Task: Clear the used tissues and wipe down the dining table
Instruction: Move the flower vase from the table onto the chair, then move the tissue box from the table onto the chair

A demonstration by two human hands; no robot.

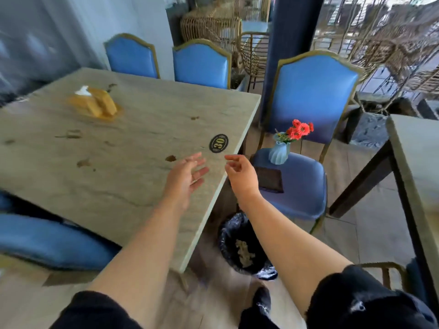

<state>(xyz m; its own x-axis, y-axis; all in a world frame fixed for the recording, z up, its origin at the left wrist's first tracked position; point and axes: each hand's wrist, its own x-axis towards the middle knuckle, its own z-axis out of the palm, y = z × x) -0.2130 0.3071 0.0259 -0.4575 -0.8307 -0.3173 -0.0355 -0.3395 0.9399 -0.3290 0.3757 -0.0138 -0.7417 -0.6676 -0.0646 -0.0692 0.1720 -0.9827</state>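
Both hands hover empty near the right edge of the tabletop (133, 148). The left hand (184, 176) has a spread, relaxed grip; the right hand (241, 173) has loosely curled fingers pinching nothing. The tissue box (97, 102), with a white tissue protruding, lies well apart to the far left of both hands, its long axis running diagonally away. The left hand is nearer. Stains (170, 158) mark the surface just beside that hand. The bin (244, 248) stands below the edge.
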